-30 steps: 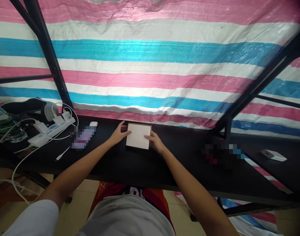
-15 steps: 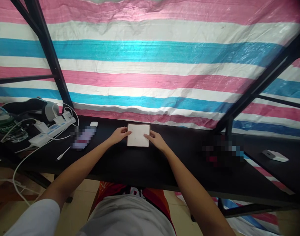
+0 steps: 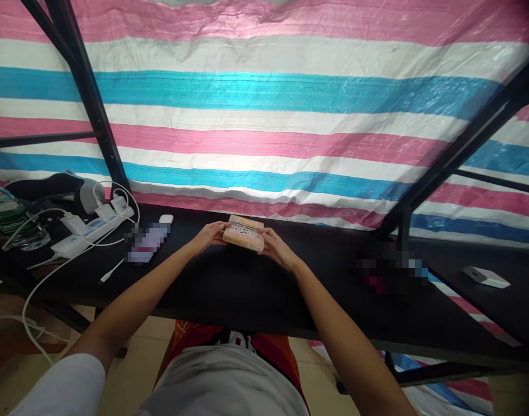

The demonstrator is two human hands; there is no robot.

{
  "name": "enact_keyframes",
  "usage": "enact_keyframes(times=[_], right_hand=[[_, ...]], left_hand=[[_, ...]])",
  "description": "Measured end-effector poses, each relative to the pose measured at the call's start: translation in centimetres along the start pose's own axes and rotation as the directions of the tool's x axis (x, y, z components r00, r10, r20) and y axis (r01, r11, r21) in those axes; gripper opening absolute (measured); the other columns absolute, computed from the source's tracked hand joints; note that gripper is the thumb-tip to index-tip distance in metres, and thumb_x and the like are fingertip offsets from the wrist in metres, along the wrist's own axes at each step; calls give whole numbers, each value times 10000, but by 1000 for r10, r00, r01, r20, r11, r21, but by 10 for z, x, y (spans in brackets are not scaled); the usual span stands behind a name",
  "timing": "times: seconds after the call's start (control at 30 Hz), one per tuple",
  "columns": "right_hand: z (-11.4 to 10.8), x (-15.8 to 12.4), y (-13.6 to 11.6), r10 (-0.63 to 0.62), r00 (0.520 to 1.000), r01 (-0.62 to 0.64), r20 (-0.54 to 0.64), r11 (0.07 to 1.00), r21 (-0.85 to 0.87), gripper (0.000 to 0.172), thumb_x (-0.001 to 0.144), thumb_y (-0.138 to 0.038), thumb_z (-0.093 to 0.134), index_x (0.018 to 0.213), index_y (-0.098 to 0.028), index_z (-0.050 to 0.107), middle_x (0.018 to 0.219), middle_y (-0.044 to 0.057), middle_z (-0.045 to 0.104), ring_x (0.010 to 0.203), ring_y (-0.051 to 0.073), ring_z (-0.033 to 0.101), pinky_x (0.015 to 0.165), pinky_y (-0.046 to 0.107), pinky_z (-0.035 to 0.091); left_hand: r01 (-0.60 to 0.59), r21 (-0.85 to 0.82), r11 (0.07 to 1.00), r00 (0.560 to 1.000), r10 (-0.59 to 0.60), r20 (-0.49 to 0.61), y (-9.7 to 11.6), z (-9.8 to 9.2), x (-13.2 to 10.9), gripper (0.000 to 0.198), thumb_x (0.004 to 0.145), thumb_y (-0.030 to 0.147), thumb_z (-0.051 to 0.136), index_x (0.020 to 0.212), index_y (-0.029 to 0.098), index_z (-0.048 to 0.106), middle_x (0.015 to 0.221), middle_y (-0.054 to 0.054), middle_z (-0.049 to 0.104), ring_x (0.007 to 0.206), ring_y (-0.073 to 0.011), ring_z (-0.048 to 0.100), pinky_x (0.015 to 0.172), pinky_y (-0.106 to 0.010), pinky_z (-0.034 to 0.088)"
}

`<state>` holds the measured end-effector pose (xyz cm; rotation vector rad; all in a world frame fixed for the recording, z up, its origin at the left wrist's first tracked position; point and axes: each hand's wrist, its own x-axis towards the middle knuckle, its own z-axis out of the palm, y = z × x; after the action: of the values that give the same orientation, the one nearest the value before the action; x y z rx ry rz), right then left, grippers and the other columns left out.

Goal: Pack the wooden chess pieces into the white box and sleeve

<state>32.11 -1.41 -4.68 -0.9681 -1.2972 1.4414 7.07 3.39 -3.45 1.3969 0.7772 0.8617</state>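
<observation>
Both my hands hold a small, flat, square-looking box over the middle of the black desk. Its visible side is orange-tan with dark printed lettering, and a yellowish strip shows along its far edge. My left hand grips the left end, and my right hand is closed round the right end. The box is tilted, with its printed side turned up towards me. Its underside and some fingertips are hidden.
To the left lie a blurred phone, a white cable, a small white case, a white power strip with plugs and a plastic bottle. At right are a blurred dark item and a white block. Striped sheeting hangs behind.
The box has been turned in my hands: its plain white face showed before, and its orange printed side shows now. My fingers have shifted along its ends.
</observation>
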Motion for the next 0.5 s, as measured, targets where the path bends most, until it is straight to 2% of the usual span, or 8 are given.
enact_keyframes(times=[0.07, 0.1, 0.17, 0.23, 0.27, 0.33, 0.4, 0.5], right_hand=[[2, 4, 5, -52, 997, 49, -57, 997, -65, 391, 670, -421, 707, 914, -269, 441, 932, 2, 616, 816, 174, 618, 672, 306, 506], [2, 6, 8, -89, 994, 82, -63, 992, -100, 414, 650, -405, 731, 897, -265, 430, 900, -7, 612, 802, 169, 612, 673, 304, 500], [3, 9, 11, -154, 987, 146, -44, 979, -142, 429, 642, -397, 743, 886, -261, 417, 886, -12, 611, 798, 168, 603, 692, 311, 491], [3, 11, 13, -200, 979, 194, -25, 969, -153, 421, 656, -402, 732, 882, -260, 406, 909, -8, 613, 818, 172, 601, 720, 323, 484], [2, 11, 14, -214, 977, 209, -18, 966, -153, 418, 663, -403, 727, 881, -259, 400, 922, -6, 612, 826, 174, 600, 729, 327, 481], [1, 12, 15, -232, 973, 227, -7, 960, -164, 410, 674, -403, 715, 876, -259, 389, 920, -8, 604, 816, 171, 595, 728, 328, 476], [-1, 13, 17, -240, 971, 236, 3, 952, -196, 399, 683, -405, 702, 874, -257, 385, 899, -12, 591, 796, 166, 585, 716, 323, 473], [-4, 14, 21, -237, 971, 236, 30, 935, -266, 382, 693, -410, 682, 886, -256, 390, 913, -9, 579, 803, 167, 568, 713, 322, 471]], left_hand=[[-41, 45, 998, 998, 43, -35, -4, 4, 0, 464, 762, 379, 628, 1170, 173, 548, 943, -79, 675, 877, -207, 645, 766, -345, 535], [-56, 63, 996, 997, 58, -44, -5, 5, 1, 547, 738, 354, 667, 1234, 197, 498, 931, -63, 674, 867, -199, 645, 757, -344, 537], [-63, 72, 995, 996, 67, -52, -7, 6, 1, 777, 716, 307, 702, 1383, 249, 307, 902, -40, 674, 834, -187, 649, 733, -346, 538], [-44, 74, 996, 996, 49, -70, -7, 5, 1, 915, 715, 281, 708, 1441, 258, 151, 917, -44, 671, 816, -183, 650, 717, -342, 536], [-28, 80, 996, 997, 34, -76, -6, 5, 1, 918, 714, 274, 710, 1443, 241, 152, 938, -55, 669, 817, -184, 649, 714, -337, 535], [3, 91, 996, 997, 4, -71, -5, 4, 2, 818, 708, 267, 716, 1397, 190, 281, 988, -83, 659, 833, -191, 646, 720, -329, 536], [17, 96, 995, 998, -12, -57, -4, 4, 1, 662, 697, 261, 721, 1279, 153, 426, 1007, -96, 654, 847, -200, 646, 724, -332, 539], [34, 107, 994, 998, -28, -54, -7, 6, 2, 510, 663, 257, 742, 1097, 150, 497, 963, -81, 663, 841, -211, 652, 712, -354, 547]])
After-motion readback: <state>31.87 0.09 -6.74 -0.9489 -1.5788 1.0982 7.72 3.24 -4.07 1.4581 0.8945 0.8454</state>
